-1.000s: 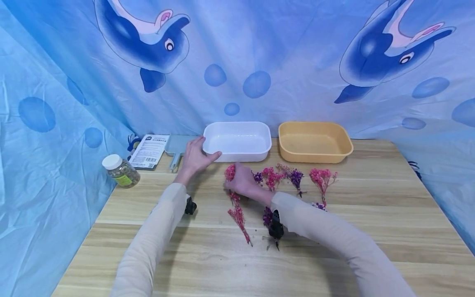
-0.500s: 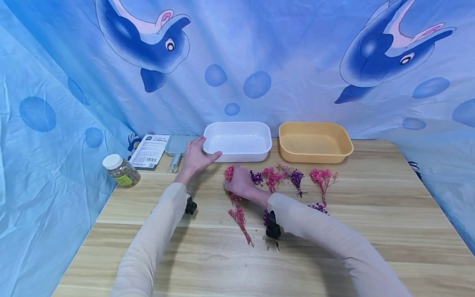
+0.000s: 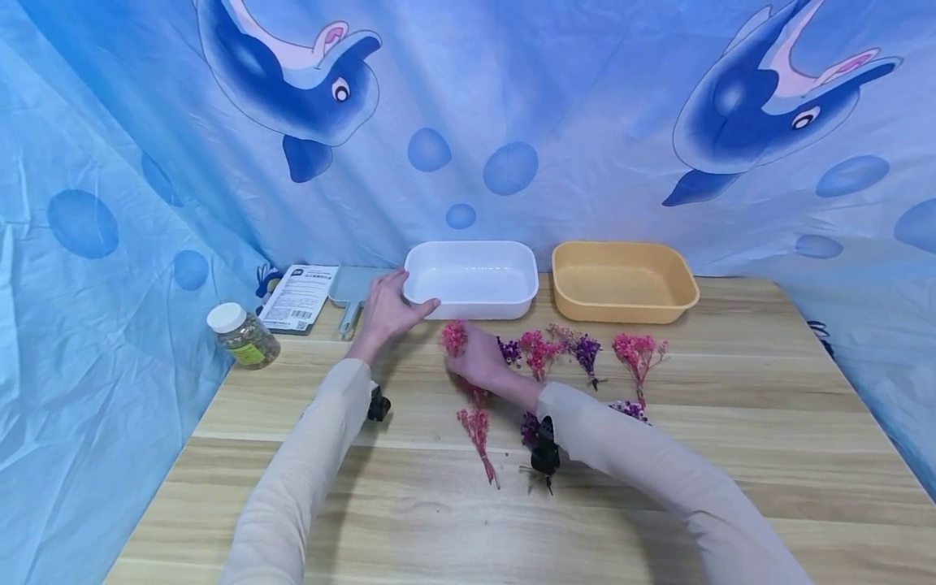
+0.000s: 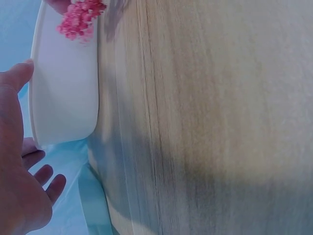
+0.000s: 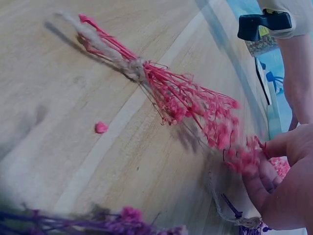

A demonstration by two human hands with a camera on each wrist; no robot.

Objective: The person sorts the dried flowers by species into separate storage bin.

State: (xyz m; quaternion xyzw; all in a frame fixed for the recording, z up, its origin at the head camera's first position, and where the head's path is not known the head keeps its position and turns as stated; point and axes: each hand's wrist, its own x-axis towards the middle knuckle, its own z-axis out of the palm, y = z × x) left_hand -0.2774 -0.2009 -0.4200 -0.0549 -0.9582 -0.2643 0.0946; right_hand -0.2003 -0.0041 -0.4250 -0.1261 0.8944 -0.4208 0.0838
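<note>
Narrow gap btwn wht tub (image 3: 471, 311) & yel tub (image 3: 625, 313), flwr bunches (image 3: 539, 351) blocking front.

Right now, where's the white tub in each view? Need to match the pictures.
Head: white tub just right of centre, above the middle line, left of the yellow tub; left hand at its left end.
Left wrist: white tub at upper left.
Right wrist: not visible.
Shared landmark: the wooden tabletop, in all three.
</note>
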